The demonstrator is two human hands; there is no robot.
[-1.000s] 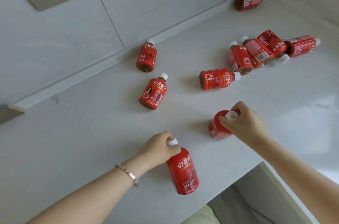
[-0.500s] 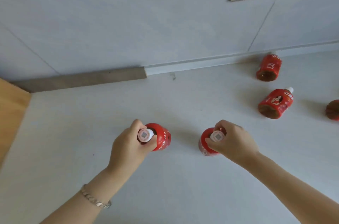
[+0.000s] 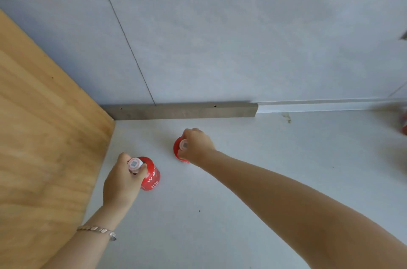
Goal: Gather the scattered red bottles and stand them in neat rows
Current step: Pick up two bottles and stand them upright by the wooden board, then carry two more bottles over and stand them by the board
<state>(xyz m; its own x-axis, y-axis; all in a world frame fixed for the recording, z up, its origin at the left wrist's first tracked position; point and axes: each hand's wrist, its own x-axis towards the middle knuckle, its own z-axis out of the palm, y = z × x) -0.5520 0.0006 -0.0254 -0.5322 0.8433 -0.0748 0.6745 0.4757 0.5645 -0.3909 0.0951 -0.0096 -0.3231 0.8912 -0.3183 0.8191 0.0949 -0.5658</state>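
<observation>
Both bottles have been carried from the scattered pile to the counter [image 3: 220, 213] corner by the wooden panel [image 3: 44, 136], starting a row. The left hand [image 3: 123, 180] is closed around the cap of the nearer red bottle [image 3: 150, 177]; beyond it, the right hand [image 3: 196, 145] grips the farther red bottle [image 3: 177, 147] upright, near the grey strip [image 3: 180, 111].

Two bottles stand upright on the counter [image 3: 220, 224], apart from each other. The near bottle [image 3: 150, 177] is under the left hand [image 3: 123, 182], just beside the wooden panel [image 3: 44, 147] at the left. The far bottle [image 3: 177, 149] is under the right hand [image 3: 196, 146], nearer to the wall [image 3: 220, 48] behind.
</observation>
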